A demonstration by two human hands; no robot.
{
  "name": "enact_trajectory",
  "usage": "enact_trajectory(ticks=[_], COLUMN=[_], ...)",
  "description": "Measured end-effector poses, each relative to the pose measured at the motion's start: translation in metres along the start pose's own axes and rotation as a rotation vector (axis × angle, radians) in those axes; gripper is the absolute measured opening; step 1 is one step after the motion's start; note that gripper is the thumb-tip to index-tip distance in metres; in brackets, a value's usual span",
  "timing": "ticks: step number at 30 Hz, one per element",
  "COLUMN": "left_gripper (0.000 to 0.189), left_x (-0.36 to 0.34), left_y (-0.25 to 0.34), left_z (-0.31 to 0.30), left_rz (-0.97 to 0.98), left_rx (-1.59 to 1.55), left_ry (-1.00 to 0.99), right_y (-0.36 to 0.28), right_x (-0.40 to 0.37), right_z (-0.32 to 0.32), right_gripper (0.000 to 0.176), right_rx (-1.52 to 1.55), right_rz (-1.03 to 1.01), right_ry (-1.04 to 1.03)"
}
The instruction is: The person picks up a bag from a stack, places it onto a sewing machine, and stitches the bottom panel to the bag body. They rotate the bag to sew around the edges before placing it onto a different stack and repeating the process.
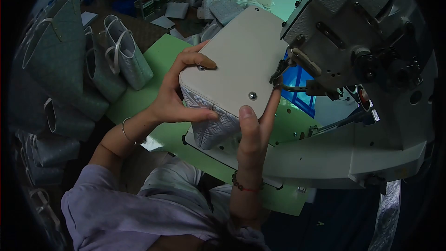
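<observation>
A handbag point(232, 60) is held between both hands, its pale flat base with round metal studs turned up toward me. Its patterned silver-grey side point(200, 104) faces my body. My left hand point(181, 88) grips the left end, thumb on the patterned side and a finger with a brown covering on the base near a stud. My right hand point(255, 130) holds the near right corner, thumb at the base's edge, the other fingers along the right side and partly hidden. Close to the bag's right edge is the needle and presser-foot area of a sewing machine point(278, 72).
The machine head point(334, 23) and its arm point(325, 158) fill the right. A green tabletop point(162, 51) lies beneath the bag, with a blue object point(297, 88) behind. Several grey handbags point(127, 56) stand at the left. Piled pieces point(227, 7) lie at the back.
</observation>
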State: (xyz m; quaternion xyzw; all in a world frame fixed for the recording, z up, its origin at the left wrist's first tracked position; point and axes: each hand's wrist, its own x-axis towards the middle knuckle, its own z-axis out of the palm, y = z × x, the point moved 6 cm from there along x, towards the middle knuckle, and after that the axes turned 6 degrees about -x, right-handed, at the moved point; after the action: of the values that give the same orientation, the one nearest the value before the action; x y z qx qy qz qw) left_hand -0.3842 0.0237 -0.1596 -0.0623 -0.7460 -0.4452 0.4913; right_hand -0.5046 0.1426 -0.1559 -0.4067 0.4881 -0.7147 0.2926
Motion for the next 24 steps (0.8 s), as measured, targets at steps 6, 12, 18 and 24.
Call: enact_trajectory(ticks=[6,12,18,24], left_gripper=[0.085,0.085,0.082,0.079], left_x=[0.008,0.018,0.026,0.03], left_y=[-0.012,-0.02,-0.027,-0.031], left_z=[0.0,0.002,0.001,0.001], left_rz=[0.002,-0.035,-0.094,-0.031], left_rx=[-0.004,-0.034,-0.057,0.057], left_ry=[0.03,0.037,0.061,0.037], right_y=[0.003,0.009,0.01,0.006], right_x=[0.015,0.028,0.038,0.048], right_z=[0.001,0.001,-0.002,-0.005], right_gripper=[0.089,0.095,0.08,0.054], right_rx=[-0.006,-0.08,-0.102,-0.089], right_rz=[-0.096,-0.106,-0.182,-0.194], right_ry=[0.002,0.102,0.169,0.136])
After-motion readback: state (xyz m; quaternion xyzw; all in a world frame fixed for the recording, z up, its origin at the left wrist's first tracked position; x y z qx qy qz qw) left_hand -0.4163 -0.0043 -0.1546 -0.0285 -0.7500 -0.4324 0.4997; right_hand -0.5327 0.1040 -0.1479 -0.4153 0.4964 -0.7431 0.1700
